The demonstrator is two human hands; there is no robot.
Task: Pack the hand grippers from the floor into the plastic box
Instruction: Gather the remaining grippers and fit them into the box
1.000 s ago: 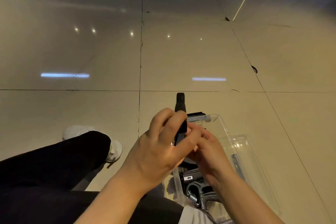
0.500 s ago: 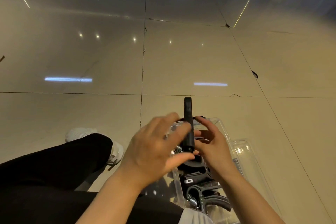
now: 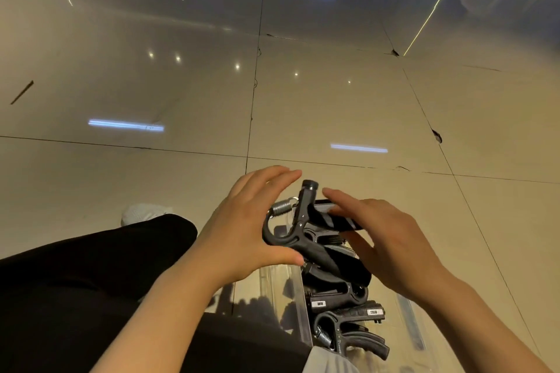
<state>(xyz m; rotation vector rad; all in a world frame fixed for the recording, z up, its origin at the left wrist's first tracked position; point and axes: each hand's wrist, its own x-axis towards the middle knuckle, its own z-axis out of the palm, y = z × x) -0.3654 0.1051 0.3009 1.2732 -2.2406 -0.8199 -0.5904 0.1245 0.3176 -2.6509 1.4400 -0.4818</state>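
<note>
Nearest the camera: a black trouser leg (image 3: 91, 275) at lower left and the clear plastic box (image 3: 298, 312) on the floor by the knee, its near part holding packed hand grippers (image 3: 348, 330), black w/ curved ribbed handles and a coiled steel spring showing at the bottom one. Two of them carry small white labels; print too small to read.

Above the box both hands frame one more hand gripper (image 3: 303, 236), lying on top of the stack. It's black, A-shaped, w/ a round adjuster knob at the far tip, a silver spring hooked on its left side, and one handle banded w/ grey stripes pointing right. Left hand (image 3: 242, 230) is spread, fingers arched over the spring side, thumb touching the lower handle. Right hand (image 3: 394, 239) is flat and open, fingers extended over the striped handle; whether it presses on it or just hovers, prob. can't tell from this angle.

Farther off: a white shoe (image 3: 142, 212) past the knee, then glossy beige tiled floor (image 3: 181, 85) w/ dark grout lines and reflected ceiling lights.
</note>
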